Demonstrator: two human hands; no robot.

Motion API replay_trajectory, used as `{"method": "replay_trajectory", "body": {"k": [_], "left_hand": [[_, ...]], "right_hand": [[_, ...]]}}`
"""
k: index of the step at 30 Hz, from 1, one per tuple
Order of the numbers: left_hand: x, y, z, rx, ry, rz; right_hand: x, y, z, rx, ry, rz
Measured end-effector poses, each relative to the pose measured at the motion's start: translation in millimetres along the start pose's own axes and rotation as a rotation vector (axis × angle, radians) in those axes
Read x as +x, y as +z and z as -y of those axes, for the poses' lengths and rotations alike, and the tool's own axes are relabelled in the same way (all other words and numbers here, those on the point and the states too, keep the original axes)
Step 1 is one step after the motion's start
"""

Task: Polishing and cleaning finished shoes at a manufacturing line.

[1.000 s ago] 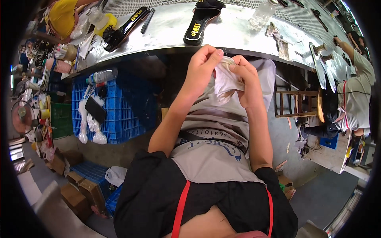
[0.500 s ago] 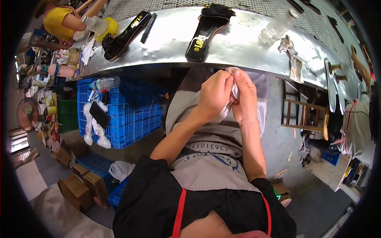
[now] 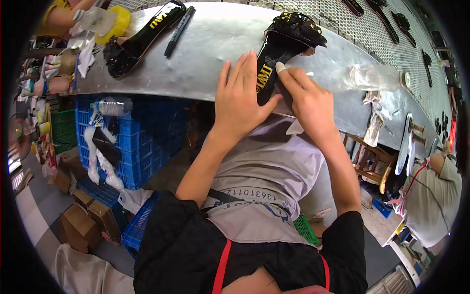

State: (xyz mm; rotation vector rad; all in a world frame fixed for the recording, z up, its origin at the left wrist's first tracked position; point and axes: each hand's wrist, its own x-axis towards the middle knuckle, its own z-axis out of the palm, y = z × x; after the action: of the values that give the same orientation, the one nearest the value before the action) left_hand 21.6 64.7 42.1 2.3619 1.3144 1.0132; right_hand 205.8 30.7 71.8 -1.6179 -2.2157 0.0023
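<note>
A black slide sandal (image 3: 281, 46) with a ruffled, gold-flecked strap lies on the metal table in front of me, strap end away. My left hand (image 3: 239, 100) rests along the left side of its sole, fingers stretched out and thumb spread toward the heel. My right hand (image 3: 313, 103) is bent over the sole from the right. White cloth (image 3: 280, 67) covers one of its fingertips, which touches the insole beside the gold lettering. A loose white end hangs below that palm. The sandal's heel is partly hidden between my hands.
Another black sandal (image 3: 125, 54) and a black marker (image 3: 179, 32) lie to the left. On the right are a clear bottle (image 3: 374, 77) on its side, a crumpled rag (image 3: 374, 120) and scissors (image 3: 405, 142). Blue crates (image 3: 132, 147) stand below left. People work at both sides.
My hands were together over my lap, handling the white cloth. They have parted and moved forward onto the sandal, which now lies closer to me. The bottle has tipped onto its side.
</note>
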Motion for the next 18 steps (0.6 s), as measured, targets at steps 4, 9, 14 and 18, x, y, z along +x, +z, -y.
{"method": "replay_trajectory", "body": {"k": [4, 9, 14, 18], "left_hand": [[-2.5, 8.2, 6.5, -0.033, -0.058, 0.014], [0.7, 9.6, 9.0, -0.031, -0.065, 0.026], [5.7, 9.1, 11.0, -0.023, -0.062, 0.062], [4.5, 11.1, 11.3, -0.013, -0.084, 0.061]], "right_hand": [[13.9, -4.5, -8.2, -0.117, -0.113, 0.081], [34.5, -8.0, -19.4, -0.096, -0.155, 0.223], [38.1, -8.1, -31.0, -0.047, -0.19, 0.318], [49.5, -9.1, -31.5, -0.028, -0.231, 0.364]]}}
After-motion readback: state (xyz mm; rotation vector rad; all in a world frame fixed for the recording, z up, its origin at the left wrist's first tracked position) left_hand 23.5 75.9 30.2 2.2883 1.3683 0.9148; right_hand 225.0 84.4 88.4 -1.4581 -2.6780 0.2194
